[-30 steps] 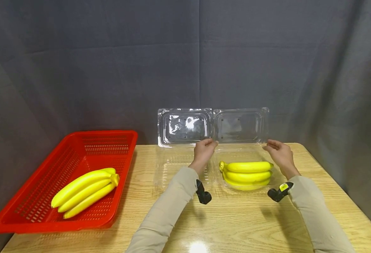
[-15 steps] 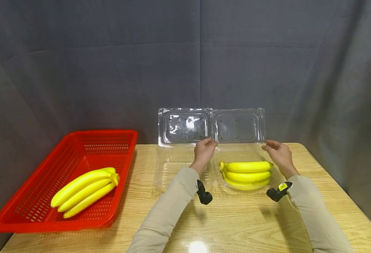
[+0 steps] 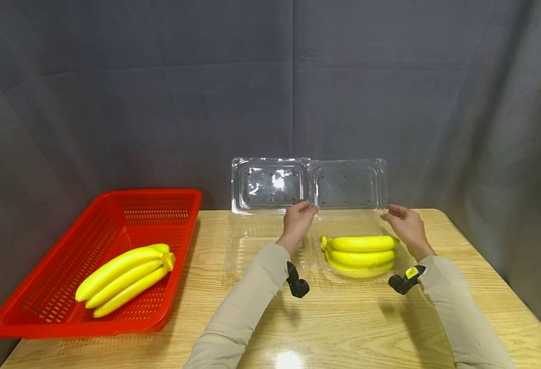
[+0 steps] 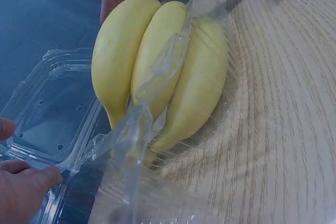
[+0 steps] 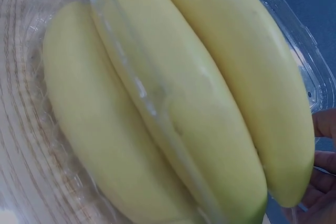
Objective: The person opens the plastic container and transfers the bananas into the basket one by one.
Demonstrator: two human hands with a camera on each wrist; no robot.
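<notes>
A bunch of yellow bananas (image 3: 362, 258) lies in the base of the right-hand clear plastic clamshell, whose lid (image 3: 348, 182) stands raised behind it. My left hand (image 3: 296, 221) pinches the clamshell's edge near the hinge, at the lower left corner of that lid; the left wrist view shows the thumb and fingers (image 4: 26, 190) on the plastic. At the opposite corner, my right hand (image 3: 408, 228) holds the edge between thumb and fingers. The right wrist view is mostly filled by the bananas (image 5: 178, 87), and they partly hide the right fingers (image 5: 325, 161).
Beside it on the left stands another open clamshell, its lid (image 3: 270, 184) upright and its base (image 3: 256, 251) holding nothing. A red basket (image 3: 185, 271) with a second banana bunch (image 3: 125, 281) sits on the wooden table (image 3: 344, 328). A grey curtain (image 3: 270, 92) hangs behind.
The right clamshell's lid has shifted slightly left, now close against the other lid. Both hands stay almost in place, and the bananas have not moved.
</notes>
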